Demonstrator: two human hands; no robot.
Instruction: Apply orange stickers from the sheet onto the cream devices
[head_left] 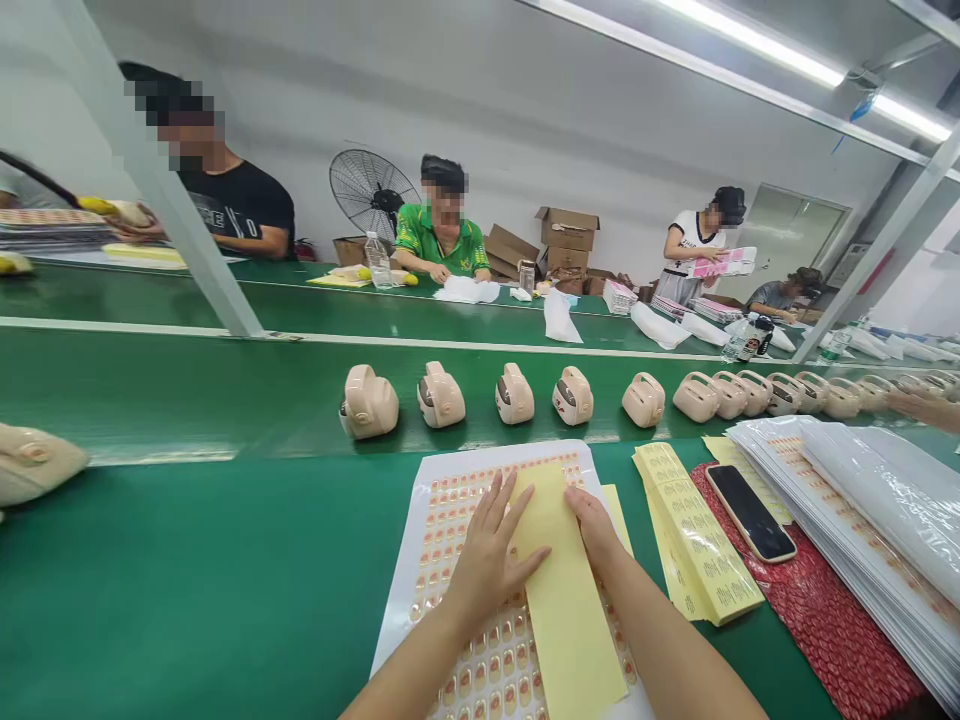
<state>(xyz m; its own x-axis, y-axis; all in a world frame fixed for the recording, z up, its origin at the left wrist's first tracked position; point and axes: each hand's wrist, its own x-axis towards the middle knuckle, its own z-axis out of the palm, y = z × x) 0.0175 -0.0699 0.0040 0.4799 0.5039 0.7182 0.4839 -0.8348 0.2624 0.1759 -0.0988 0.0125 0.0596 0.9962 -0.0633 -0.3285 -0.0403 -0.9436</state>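
My left hand (487, 560) lies flat with fingers spread on a long yellow paper strip (566, 600). The strip rests on a white sheet of small orange-printed stickers (465, 560). My right hand (592, 525) sits at the strip's right edge, and its fingertips touch the paper. Whether that hand grips the strip, I cannot tell. To the right of the sheet lies a stack of yellow sticker strips (697, 535). A row of beige plastic devices (517, 395) stands on the green conveyor belt (187, 590) just beyond my hands.
A smartphone (750, 512) lies on a red patterned pouch (817, 610), beside a tall stack of plastic-wrapped sheets (862, 530). Another beige device (34, 463) sits at the left edge. Co-workers (442, 225) sit beyond a metal frame (157, 170), with a fan and cardboard boxes behind.
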